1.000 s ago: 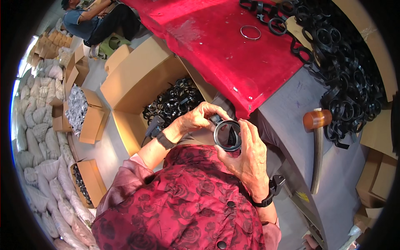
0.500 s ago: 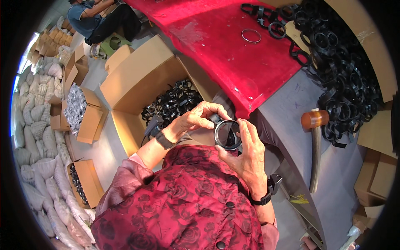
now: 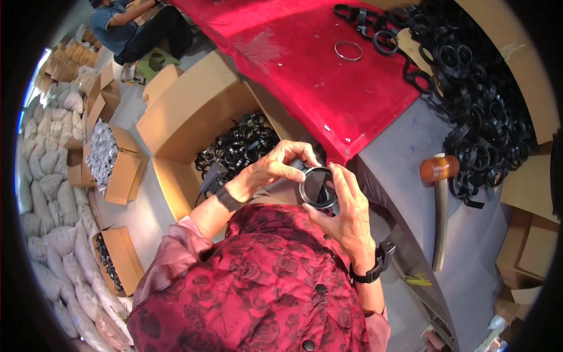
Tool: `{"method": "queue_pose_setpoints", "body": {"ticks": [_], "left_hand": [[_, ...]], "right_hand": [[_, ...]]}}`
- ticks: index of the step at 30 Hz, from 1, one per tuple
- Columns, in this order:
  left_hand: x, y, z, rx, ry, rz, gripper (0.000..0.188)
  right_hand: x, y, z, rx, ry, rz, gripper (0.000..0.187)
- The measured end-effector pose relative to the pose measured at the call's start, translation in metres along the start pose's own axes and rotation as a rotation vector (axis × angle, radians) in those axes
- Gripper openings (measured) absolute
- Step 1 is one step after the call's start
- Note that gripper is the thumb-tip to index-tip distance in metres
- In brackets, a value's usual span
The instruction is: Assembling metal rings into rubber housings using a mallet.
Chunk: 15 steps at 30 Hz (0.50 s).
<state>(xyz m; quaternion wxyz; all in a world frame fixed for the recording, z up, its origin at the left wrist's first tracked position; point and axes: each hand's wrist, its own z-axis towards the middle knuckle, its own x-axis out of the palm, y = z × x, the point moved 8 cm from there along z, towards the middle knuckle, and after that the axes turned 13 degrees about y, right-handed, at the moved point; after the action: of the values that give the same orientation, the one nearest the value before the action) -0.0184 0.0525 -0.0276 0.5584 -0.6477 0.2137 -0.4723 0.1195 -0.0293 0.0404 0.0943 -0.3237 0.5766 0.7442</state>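
A black ring with a shiny metallic inner rim point(image 3: 309, 202) is held between my two hands, above my lap. My left hand point(image 3: 280, 166) pinches its upper left side, thumb bent against the rim and forefinger arched over. From the right, my right hand point(image 3: 347, 206) grips it, fingers along the upper edge and thumb at the lower edge. Through the ring's opening a dark part shows; I cannot make out what it belongs to. Beyond my left hand stands an open cardboard box point(image 3: 187, 126) with many black rings point(image 3: 237, 144) in it.
A red-covered table point(image 3: 305, 70) bears a thin silver ring point(image 3: 350, 60). On the grey surface to the right lie a mallet point(image 3: 438, 169) and a heap of black rings point(image 3: 481, 117). Sacks point(image 3: 50, 170) and a box of grey parts point(image 3: 125, 176) line the left; a person point(image 3: 141, 29) sits far left.
My left thumb and fingers have shifted on the ring, covering the black tab that showed at its upper left. The whole view has moved slightly.
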Motion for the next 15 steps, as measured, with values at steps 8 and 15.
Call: {"method": "queue_pose_setpoints", "body": {"ticks": [8, 15], "left_hand": [[-0.005, 0.000, 0.012, -0.046, -0.013, 0.050, 0.039], [-0.009, -0.021, 0.016, 0.074, -0.051, 0.103, 0.039]], "right_hand": [[-0.006, -0.015, 0.003, -0.008, 0.004, 0.041, 0.086], [-0.002, -0.046, -0.007, 0.133, -0.140, 0.898, 0.080]]}}
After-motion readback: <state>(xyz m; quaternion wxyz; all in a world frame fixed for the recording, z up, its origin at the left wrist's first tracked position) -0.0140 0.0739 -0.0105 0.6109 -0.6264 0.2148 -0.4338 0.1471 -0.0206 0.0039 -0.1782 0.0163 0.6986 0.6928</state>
